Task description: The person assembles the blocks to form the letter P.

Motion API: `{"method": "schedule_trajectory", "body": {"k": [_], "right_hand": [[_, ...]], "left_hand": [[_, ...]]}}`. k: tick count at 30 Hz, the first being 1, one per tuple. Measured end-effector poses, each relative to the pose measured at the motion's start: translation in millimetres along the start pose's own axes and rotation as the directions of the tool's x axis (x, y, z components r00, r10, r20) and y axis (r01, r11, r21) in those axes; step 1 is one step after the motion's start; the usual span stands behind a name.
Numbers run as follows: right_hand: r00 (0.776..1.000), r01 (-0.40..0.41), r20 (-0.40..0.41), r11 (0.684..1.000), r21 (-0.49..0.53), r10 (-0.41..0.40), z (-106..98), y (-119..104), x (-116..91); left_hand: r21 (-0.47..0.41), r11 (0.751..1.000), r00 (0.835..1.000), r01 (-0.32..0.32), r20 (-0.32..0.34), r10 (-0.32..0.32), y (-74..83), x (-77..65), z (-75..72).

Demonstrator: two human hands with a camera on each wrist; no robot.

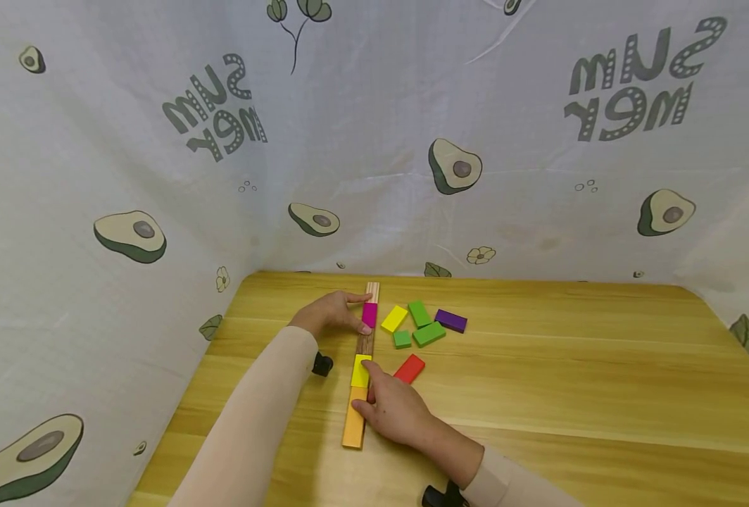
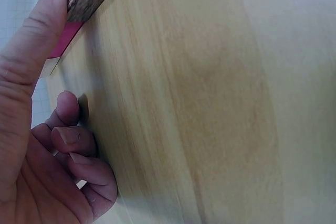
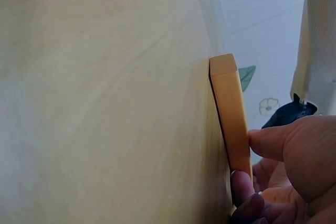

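Observation:
A row of end-to-end blocks runs away from me: a pale wood block (image 1: 373, 291), a magenta block (image 1: 369, 315), a dark brown block (image 1: 364, 343), a yellow block (image 1: 361, 371) and an orange block (image 1: 353, 422). My left hand (image 1: 330, 313) reaches the far part, its index finger by the pale block and its thumb by the magenta and brown ones. Its other fingers curl loosely above the table. On the near part, my right hand (image 1: 396, 408) touches the yellow block with its index finger and the orange block (image 3: 231, 114) with its thumb. A red block (image 1: 409, 368) lies partly hidden behind that hand.
Right of the row lie a loose yellow block (image 1: 394, 319), several green blocks (image 1: 429, 334) and a purple block (image 1: 451, 321). The wooden table (image 1: 571, 366) ends at a white printed curtain (image 1: 374, 141). Black wrist gear (image 1: 322, 364) shows beside the left sleeve.

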State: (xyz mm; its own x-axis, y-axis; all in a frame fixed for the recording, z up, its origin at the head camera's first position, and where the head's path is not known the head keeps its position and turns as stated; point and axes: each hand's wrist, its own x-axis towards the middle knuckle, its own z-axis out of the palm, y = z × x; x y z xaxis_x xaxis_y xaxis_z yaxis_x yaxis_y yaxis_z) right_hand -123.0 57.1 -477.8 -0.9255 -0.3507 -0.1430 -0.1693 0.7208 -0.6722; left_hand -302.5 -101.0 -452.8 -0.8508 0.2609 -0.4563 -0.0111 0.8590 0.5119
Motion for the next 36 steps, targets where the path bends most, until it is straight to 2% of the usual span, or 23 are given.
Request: {"method": "schedule_trajectory", "body": {"k": [5, 13, 16, 18, 20, 22, 24, 26, 27, 30, 36], "right_hand": [[1.000, -0.004, 0.002, 1.000, 0.009, 0.004, -1, -1, -1], [1.000, 0.026, -0.006, 0.999, 0.040, -0.026, -10, 2, 2], [0.997, 0.034, -0.070, 0.999, 0.002, -0.033, -26, 6, 15], [0.988, 0.032, -0.150, 0.995, -0.095, -0.046, -41, 10, 29], [0.972, 0.039, -0.217, 0.972, -0.232, -0.091, -58, 17, 47], [0.967, 0.034, -0.221, 0.921, -0.388, -0.129, -74, 27, 64], [0.976, 0.052, -0.159, 0.863, -0.503, -0.152, -87, 38, 79], [0.989, 0.067, -0.075, 0.827, -0.558, -0.131, -97, 49, 90], [0.993, 0.070, -0.039, 0.821, -0.566, -0.111, -101, 54, 94], [0.997, 0.070, 0.004, 0.841, -0.537, -0.080, -110, 66, 101], [0.995, 0.085, -0.014, 0.901, -0.425, -0.100, -120, 83, 114]], "left_hand": [[-0.009, 1.000, 1.000, 0.010, 0.005, -0.010, -0.1, 0.8, 0.3], [-0.004, 1.000, 1.000, -0.027, -0.001, 0.027, -3.2, 1.9, 1.8], [-0.008, 0.999, 0.999, -0.043, -0.003, 0.043, -3.5, -0.1, 1.8], [-0.015, 0.999, 0.999, -0.051, -0.004, 0.051, -3.7, -0.9, 1.5], [-0.022, 0.998, 0.999, -0.051, -0.004, 0.051, -4.0, -0.3, 0.9], [-0.024, 0.999, 0.999, -0.047, -0.007, 0.047, -4.7, 0.2, 0.5], [-0.019, 0.999, 0.999, -0.041, -0.006, 0.041, -5.3, 0.7, 0.3], [-0.018, 0.999, 0.999, -0.036, 0.000, 0.036, -5.5, 0.8, 0.4], [-0.020, 0.999, 0.999, -0.035, 0.004, 0.035, -5.3, 0.9, 0.5], [-0.026, 0.999, 0.999, -0.035, 0.016, 0.035, -4.3, 1.0, 0.5], [-0.013, 0.999, 0.999, -0.034, 0.017, 0.035, -4.2, 1.1, -0.9]]}}
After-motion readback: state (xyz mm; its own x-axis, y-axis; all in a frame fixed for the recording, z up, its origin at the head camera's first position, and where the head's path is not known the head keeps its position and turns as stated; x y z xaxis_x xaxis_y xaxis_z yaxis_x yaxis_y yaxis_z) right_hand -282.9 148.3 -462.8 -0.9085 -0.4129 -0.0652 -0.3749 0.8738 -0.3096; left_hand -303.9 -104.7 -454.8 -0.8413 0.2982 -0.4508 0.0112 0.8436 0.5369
